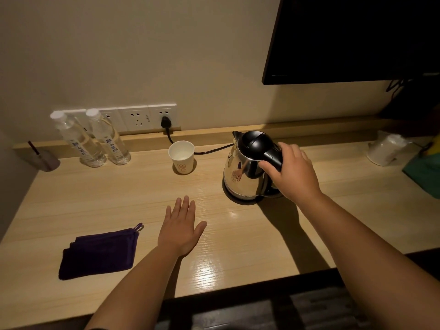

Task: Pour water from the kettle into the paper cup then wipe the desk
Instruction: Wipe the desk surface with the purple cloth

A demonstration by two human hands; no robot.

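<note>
A steel kettle with a black lid and handle stands on its black base, right of centre on the wooden desk. My right hand is wrapped around the kettle's handle. A white paper cup stands upright to the kettle's left, near the back ledge. A folded purple cloth lies at the front left. My left hand rests flat on the desk, fingers spread, between cloth and kettle, holding nothing.
Two water bottles stand at the back left before wall sockets; the kettle's cord runs behind the cup. A lidded cup with a straw sits far left, a wrapped white item far right, a dark screen above.
</note>
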